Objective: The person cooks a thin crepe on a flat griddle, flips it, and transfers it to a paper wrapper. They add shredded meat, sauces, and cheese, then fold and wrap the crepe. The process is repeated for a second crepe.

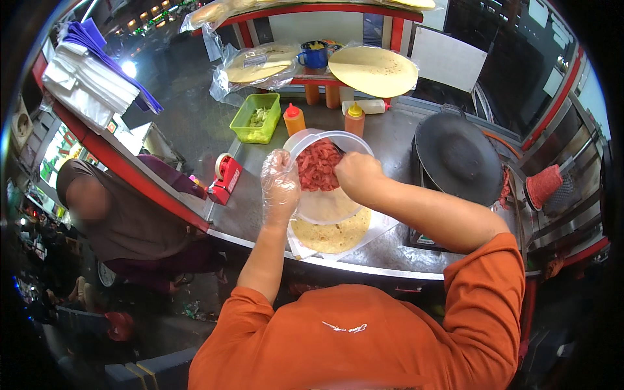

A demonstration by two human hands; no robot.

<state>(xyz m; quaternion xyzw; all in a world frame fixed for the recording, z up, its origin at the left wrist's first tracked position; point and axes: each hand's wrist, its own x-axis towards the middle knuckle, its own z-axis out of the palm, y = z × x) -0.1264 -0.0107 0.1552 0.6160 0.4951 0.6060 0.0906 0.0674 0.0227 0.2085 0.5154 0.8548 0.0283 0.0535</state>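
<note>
My left hand [279, 184], in a thin clear plastic glove, grips the left rim of a clear plastic tub [322, 208] and tilts it toward me. The tub holds red chopped meat [316, 166]. My bare right hand [356, 175] reaches into the tub from the right, fingers closed at the meat; a dark utensil tip shows just above it. Under the tub a round flatbread [331, 237] lies on white paper [380, 227] on the steel counter [257, 208].
Orange and yellow squeeze bottles [294, 119] and a green tub [257, 117] stand behind. A black domed griddle [458, 156] sits right. A red tape dispenser [225, 179] is at left. Flatbreads [374, 70] and a blue mug [314, 55] rest on the shelf. A person [117, 214] stands outside left.
</note>
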